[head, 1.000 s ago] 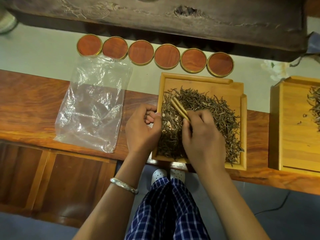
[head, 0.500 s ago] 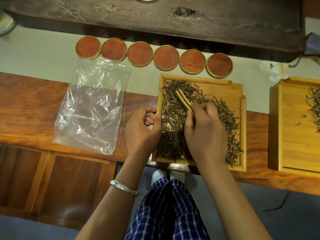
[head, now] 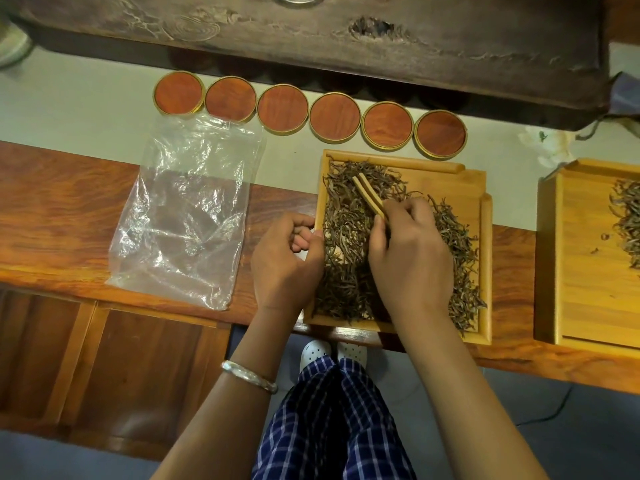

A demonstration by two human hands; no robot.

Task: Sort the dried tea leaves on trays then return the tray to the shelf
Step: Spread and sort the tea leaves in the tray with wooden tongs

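A light bamboo tray (head: 485,244) lies on the wooden counter, covered with dark dried tea leaves (head: 346,244). My right hand (head: 412,258) hovers over the tray's middle, shut on bamboo tweezers (head: 369,195) whose tips point up-left into the leaves near the tray's far left corner. My left hand (head: 287,261) rests at the tray's left edge with its fingers curled in; whether it holds anything is hidden. A second bamboo tray (head: 575,258) with a few tea leaves (head: 628,220) stands at the right edge.
A crumpled clear plastic bag (head: 187,209) lies left of the tray. Several round red-brown lids (head: 282,109) line the pale surface behind. A dark carved wooden slab (head: 311,36) spans the back. My checked trousers (head: 332,420) and white shoes are below the counter edge.
My right hand has moved the tweezers away from me, toward the tray's far left corner, pushing leaves that way. The left hand stays at the tray's edge.
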